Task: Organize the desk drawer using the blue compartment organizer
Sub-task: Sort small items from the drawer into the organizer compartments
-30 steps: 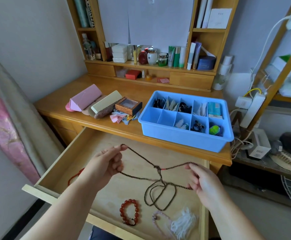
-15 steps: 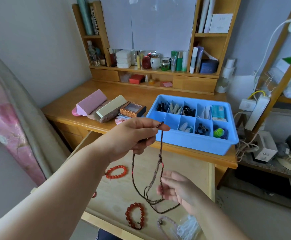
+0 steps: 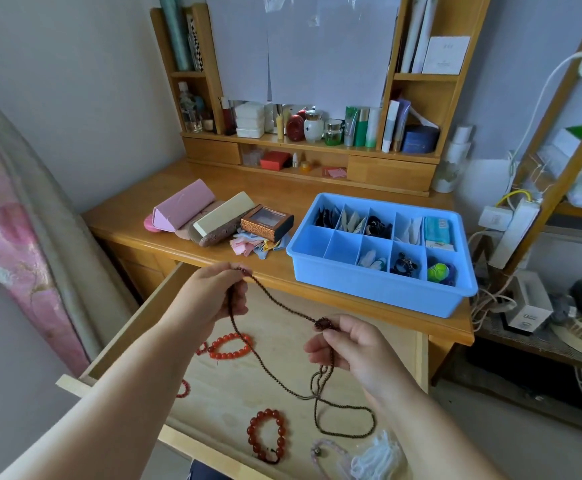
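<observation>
Above the open drawer [image 3: 417, 355], both hands [image 3: 210, 296] [image 3: 359, 348] pinch the bead necklace [image 3: 282, 303], clear of its edges.

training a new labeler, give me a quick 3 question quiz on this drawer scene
1. True or false: both hands hold the brown bead string.
2. Which front-row compartments of the blue organizer are empty? A: the two leftmost. B: the two rightmost. C: none.
3. Fill in: the red bracelets lie in the open ____.

Key: 1 true: the left hand and right hand both pinch it. 2 A. 3 drawer.
</observation>
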`<act>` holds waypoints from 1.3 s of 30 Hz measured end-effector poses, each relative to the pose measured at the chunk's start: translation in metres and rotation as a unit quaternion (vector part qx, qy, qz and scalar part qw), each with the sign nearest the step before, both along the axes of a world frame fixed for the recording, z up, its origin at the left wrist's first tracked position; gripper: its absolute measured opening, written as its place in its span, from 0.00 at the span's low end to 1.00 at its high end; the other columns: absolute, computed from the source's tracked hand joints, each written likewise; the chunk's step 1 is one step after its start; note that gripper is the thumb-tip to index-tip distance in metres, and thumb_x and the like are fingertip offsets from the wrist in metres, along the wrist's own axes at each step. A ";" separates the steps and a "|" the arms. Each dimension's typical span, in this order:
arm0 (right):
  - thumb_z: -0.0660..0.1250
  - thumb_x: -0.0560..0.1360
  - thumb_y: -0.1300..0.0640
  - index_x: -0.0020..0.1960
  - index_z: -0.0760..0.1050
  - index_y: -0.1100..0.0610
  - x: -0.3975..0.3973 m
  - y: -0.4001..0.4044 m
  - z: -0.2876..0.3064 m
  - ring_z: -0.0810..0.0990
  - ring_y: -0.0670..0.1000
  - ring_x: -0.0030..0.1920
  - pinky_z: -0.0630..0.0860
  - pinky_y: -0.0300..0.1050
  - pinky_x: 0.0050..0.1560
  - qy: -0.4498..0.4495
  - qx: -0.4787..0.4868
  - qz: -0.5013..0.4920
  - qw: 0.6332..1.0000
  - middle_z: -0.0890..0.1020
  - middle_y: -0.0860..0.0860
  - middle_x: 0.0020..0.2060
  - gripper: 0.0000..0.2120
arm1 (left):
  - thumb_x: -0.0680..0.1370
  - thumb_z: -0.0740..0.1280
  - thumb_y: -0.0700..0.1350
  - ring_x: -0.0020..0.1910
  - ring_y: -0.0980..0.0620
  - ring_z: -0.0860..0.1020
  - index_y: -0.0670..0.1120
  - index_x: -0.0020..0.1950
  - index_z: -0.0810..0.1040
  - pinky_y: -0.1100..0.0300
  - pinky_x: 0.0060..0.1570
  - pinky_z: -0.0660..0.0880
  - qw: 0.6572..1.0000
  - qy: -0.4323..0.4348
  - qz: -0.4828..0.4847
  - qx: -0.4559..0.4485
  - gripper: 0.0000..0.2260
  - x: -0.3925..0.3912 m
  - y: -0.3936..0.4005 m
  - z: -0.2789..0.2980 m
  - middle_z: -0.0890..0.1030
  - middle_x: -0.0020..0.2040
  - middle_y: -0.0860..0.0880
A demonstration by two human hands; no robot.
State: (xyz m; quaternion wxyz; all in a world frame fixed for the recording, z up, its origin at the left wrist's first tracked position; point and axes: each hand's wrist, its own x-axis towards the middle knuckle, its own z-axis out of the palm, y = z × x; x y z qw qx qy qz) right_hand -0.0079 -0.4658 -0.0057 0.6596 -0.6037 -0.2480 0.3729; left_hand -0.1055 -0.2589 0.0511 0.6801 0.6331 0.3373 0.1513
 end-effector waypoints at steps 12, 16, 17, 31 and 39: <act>0.60 0.79 0.64 0.43 0.79 0.58 -0.006 0.005 -0.001 0.82 0.50 0.34 0.80 0.52 0.44 -0.127 -0.113 -0.030 0.985 0.84 0.53 0.34 0.11 | 0.75 0.68 0.42 0.39 0.60 0.82 0.55 0.45 0.82 0.72 0.39 0.74 0.966 0.007 -0.117 0.230 0.07 0.007 -0.082 -0.052 0.85 0.39 0.55; 0.60 0.78 0.63 0.42 0.78 0.56 -0.012 0.001 -0.002 0.81 0.47 0.31 0.79 0.47 0.39 -0.156 -0.151 -0.061 0.974 0.84 0.51 0.32 0.11 | 0.75 0.66 0.41 0.34 0.62 0.79 0.54 0.41 0.79 0.70 0.35 0.73 0.933 0.042 -0.103 0.343 0.08 0.010 -0.091 -0.056 0.82 0.34 0.55; 0.60 0.78 0.63 0.42 0.77 0.55 -0.014 0.001 -0.003 0.81 0.46 0.30 0.78 0.43 0.37 -0.169 -0.156 -0.068 0.971 0.84 0.50 0.31 0.10 | 0.76 0.66 0.41 0.34 0.61 0.78 0.52 0.42 0.79 0.68 0.34 0.73 0.924 0.050 -0.099 0.365 0.07 0.011 -0.093 -0.056 0.81 0.34 0.56; 0.63 0.79 0.57 0.42 0.80 0.55 0.003 -0.011 -0.005 0.83 0.51 0.36 0.81 0.47 0.41 -0.084 -0.153 -0.004 0.985 0.85 0.53 0.35 0.09 | 0.82 0.55 0.45 0.44 0.44 0.81 0.36 0.49 0.82 0.53 0.49 0.78 0.969 -0.044 -0.153 -0.189 0.18 0.005 -0.079 -0.060 0.81 0.46 0.38; 0.65 0.78 0.53 0.39 0.78 0.52 0.005 -0.007 -0.007 0.79 0.41 0.43 0.72 0.28 0.47 -0.219 -0.137 -0.105 0.960 0.81 0.45 0.39 0.10 | 0.80 0.61 0.47 0.25 0.53 0.66 0.41 0.41 0.72 0.60 0.24 0.67 0.967 -0.049 -0.104 -0.226 0.12 0.002 -0.078 -0.061 0.76 0.35 0.45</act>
